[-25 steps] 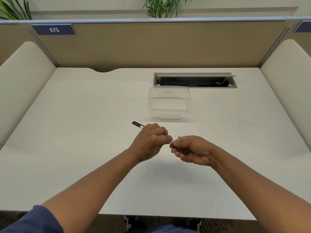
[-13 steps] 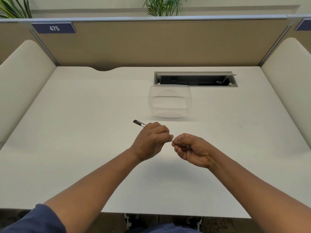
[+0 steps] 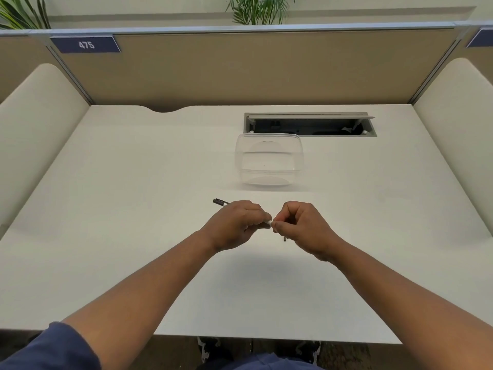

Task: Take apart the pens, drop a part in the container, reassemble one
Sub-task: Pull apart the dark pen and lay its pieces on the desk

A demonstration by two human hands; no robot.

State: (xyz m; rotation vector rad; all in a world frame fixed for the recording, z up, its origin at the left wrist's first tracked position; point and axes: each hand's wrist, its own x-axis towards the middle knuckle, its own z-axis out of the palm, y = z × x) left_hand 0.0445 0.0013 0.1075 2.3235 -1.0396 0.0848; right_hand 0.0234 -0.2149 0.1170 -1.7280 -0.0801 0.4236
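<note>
My left hand [image 3: 236, 224] grips a white pen barrel [image 3: 266, 222] with a black end [image 3: 220, 202] sticking out past the knuckles to the left. My right hand [image 3: 302, 227] has its fingers curled and pinches a small pen part at the barrel's right tip; a thin dark piece [image 3: 284, 238] pokes out below its fingers. The two hands meet over the middle of the white desk [image 3: 133, 209]. A clear plastic container [image 3: 269, 159] stands open beyond the hands, with nothing visible inside.
A grey cable hatch [image 3: 309, 124] lies open in the desk behind the container. Tan partition panels and cream side cushions [image 3: 40, 124] enclose the desk on three sides. A blue tag reading 475 [image 3: 86, 44] hangs top left.
My right hand has turned over so its knuckles face up, and stays at the pen's right tip. My left hand keeps its grip on the barrel.
</note>
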